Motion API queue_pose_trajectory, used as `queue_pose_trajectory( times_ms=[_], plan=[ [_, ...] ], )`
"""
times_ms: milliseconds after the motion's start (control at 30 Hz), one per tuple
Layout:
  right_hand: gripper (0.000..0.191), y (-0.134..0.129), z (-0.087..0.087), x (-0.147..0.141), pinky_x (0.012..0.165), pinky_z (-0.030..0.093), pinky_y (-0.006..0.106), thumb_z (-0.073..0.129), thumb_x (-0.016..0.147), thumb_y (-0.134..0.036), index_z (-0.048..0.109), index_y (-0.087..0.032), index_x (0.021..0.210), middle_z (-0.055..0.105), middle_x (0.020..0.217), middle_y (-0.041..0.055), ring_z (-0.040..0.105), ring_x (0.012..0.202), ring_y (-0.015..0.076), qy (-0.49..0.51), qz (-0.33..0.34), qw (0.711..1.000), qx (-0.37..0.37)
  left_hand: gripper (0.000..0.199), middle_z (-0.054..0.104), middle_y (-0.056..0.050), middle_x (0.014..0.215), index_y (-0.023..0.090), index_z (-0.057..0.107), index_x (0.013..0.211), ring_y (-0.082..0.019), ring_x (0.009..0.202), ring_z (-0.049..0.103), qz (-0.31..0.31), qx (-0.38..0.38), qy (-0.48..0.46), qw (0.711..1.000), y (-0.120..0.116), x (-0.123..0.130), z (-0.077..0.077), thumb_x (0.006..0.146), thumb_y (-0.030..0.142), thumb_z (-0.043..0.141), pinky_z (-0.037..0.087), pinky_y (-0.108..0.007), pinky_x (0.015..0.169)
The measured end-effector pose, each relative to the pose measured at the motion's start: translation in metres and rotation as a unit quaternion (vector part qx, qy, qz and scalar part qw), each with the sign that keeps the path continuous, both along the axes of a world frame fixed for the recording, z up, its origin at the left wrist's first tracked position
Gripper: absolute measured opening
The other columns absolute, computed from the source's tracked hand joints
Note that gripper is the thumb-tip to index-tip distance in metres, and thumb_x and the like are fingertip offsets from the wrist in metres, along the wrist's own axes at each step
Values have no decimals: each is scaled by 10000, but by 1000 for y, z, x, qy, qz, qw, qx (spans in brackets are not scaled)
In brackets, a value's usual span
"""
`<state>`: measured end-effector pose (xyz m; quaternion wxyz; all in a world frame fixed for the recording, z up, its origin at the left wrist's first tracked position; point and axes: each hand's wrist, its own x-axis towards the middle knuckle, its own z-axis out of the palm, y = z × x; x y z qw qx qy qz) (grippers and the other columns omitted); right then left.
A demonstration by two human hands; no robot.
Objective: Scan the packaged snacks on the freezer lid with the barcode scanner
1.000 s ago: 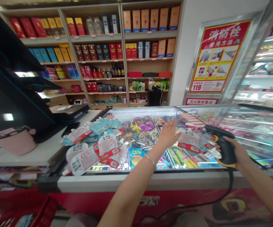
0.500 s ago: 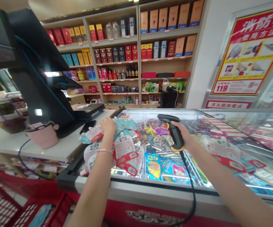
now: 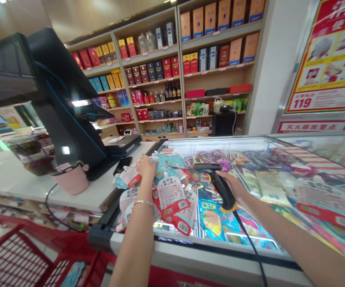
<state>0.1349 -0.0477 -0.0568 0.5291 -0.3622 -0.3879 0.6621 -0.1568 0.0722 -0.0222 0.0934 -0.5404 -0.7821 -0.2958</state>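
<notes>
My left hand lies on the far side of a pile of spouted drink pouches, fingers curled over a pouch with red and teal print; its fingertips are partly hidden. Teal pouches lie just right of that hand. Nearer to me, white-and-red pouches with barcodes lie on the freezer's glass lid. My right hand is closed round the grip of a black and yellow barcode scanner, held above the glass to the right of the pile. Its head points left, and a black cable hangs from the handle.
Left of the freezer is a white counter with a black checkout terminal, a pink pot and a phone. More pouches lie on the right. A red shopping cart stands at lower left.
The view has swung and tilted, so most things sit further right. The scanner has come lower and closer to the pouch pile. My left hand keeps its place on the pouches.
</notes>
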Motion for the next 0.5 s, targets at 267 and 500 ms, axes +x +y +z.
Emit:
queue_pose_trajectory(
  times_ms=[267, 500],
  plan=[
    [227, -10, 12, -11, 425, 469, 230, 631, 733, -362, 675, -150, 663, 643, 536, 65, 541, 432, 138, -20, 3, 998, 57, 662, 564, -170, 1204, 108, 393, 1309, -287, 1125, 536, -45, 125, -92, 987, -6, 6, 10, 710, 215, 654, 401, -379, 951],
    [245, -13, 12, -12, 414, 464, 225, 683, 716, -389, 676, -144, 733, 641, 551, 51, 540, 435, 130, -40, 11, 993, 108, 610, 635, -25, 1062, 265, 359, 1334, -171, 1003, 601, -192, 319, -201, 906, -9, 10, 19, 768, 231, 583, 434, -292, 917]
  ],
)
